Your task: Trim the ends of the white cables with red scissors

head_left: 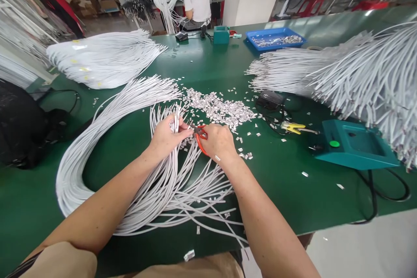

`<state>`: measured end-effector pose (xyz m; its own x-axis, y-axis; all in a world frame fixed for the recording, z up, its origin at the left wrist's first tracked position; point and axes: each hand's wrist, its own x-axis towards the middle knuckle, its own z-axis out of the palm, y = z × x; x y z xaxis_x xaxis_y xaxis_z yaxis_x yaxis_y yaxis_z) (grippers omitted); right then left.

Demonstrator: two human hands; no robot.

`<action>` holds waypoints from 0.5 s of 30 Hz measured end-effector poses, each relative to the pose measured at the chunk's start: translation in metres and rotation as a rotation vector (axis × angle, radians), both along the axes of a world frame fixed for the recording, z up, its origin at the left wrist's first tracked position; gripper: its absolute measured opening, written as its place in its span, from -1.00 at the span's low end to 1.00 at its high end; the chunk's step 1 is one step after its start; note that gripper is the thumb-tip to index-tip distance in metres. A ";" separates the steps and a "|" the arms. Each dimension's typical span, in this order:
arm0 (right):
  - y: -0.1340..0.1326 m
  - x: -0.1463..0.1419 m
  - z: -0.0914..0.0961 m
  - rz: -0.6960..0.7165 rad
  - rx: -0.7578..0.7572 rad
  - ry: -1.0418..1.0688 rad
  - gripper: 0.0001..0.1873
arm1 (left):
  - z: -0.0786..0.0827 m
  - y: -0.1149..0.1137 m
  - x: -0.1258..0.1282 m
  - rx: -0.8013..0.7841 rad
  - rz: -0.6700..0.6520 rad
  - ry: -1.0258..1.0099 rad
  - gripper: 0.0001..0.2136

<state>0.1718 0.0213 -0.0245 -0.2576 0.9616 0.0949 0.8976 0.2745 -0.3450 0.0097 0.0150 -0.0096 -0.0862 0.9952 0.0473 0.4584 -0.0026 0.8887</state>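
My left hand is closed around the ends of several white cables. In my right hand is a pair of pliers or cutters with orange-red handles, its dark jaws pointing left at my left fingertips. Whether the jaws touch a cable I cannot tell. A long bundle of white cables curves from the left under my arms, and loose cable ends fan out below my right wrist. Just beyond my hands lies a heap of small silvery-white pieces. One such piece sticks to my right wrist.
More cable bundles lie at the back left, with others at the right. A blue tray of small parts is at the back. On the right are a teal device and yellow-handled pliers. A black bag sits left; people work behind.
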 end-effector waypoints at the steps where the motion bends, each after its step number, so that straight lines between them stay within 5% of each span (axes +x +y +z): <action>1: 0.000 0.000 0.000 -0.002 -0.004 -0.009 -0.68 | 0.001 0.000 0.000 -0.002 0.007 0.011 -0.75; 8: 0.001 0.001 0.002 -0.008 -0.022 -0.041 -0.68 | -0.002 0.000 -0.006 0.004 0.017 -0.037 -0.80; 15: 0.002 0.002 0.001 0.012 -0.038 0.003 -0.69 | -0.008 0.001 -0.008 -0.060 -0.019 -0.322 -0.73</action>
<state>0.1742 0.0237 -0.0234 -0.2688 0.9614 0.0595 0.8931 0.2719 -0.3583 0.0021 0.0158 -0.0172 -0.0685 0.9969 -0.0385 0.1546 0.0487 0.9868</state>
